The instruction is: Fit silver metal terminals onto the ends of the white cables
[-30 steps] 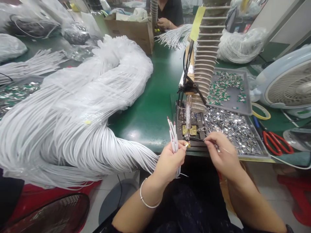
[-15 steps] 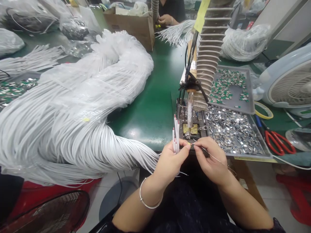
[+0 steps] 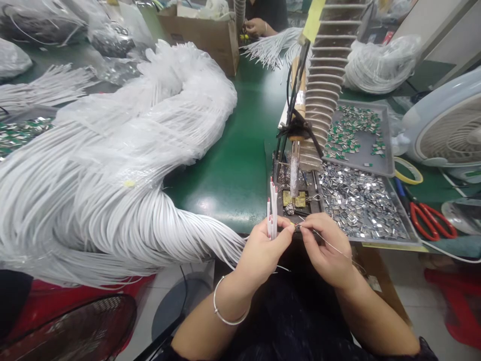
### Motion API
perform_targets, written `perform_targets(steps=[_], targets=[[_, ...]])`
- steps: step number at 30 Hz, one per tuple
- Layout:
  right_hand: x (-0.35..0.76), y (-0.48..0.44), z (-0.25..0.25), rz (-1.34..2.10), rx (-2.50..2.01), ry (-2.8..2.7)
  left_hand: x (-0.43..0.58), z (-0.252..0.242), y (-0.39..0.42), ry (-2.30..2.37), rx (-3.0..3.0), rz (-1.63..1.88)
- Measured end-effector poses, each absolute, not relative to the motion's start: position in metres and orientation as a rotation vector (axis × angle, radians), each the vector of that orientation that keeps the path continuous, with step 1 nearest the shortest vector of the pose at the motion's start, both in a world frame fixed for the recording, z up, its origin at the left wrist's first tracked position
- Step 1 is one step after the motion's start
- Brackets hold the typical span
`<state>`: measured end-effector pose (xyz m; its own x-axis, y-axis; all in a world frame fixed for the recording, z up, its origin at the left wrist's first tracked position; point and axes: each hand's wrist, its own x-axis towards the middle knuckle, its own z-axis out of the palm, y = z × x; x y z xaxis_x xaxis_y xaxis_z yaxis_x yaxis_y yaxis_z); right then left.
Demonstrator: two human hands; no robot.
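My left hand is closed around several white cables whose red-tipped ends stick up past the fingers. Its thumb and forefinger pinch a tiny end close to my right fingertips. My right hand is closed too, pinching a thin solder wire that trails back over the palm toward the wrist. Between the two hands the small workpiece is mostly hidden by fingertips. Just beyond them a soldering iron is fixed pointing down, its tip over a yellow sponge.
A large bundle of white cables, partly wrapped in plastic, covers the left. To the right lie a tray of metal connectors, a grey tray of green-and-silver parts, red-handled scissors, tape and a fan. A ribbed hose hangs above.
Both hands keep almost the same pose, with only slight fingertip movement at the pinch. The large cable bundle appears shifted a little left and up as the view moves slightly.
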<state>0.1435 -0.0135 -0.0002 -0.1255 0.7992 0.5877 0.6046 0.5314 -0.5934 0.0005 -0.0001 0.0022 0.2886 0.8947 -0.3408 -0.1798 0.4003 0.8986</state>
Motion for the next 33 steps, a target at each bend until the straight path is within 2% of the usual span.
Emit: perform_targets(steps=[15,25,33], targets=[[0.142,-0.02,-0.008,0.297,-1.133,-1.792,0.001,0.002,0.0,1.015,0.812,0.821],[0.141,-0.023,-0.012,0.603,-1.286,-1.537,0.002,0.009,0.001,0.961,0.828,0.867],[0.14,-0.024,-0.013,0.628,-1.265,-1.514,0.003,0.01,0.0,0.939,0.944,0.858]])
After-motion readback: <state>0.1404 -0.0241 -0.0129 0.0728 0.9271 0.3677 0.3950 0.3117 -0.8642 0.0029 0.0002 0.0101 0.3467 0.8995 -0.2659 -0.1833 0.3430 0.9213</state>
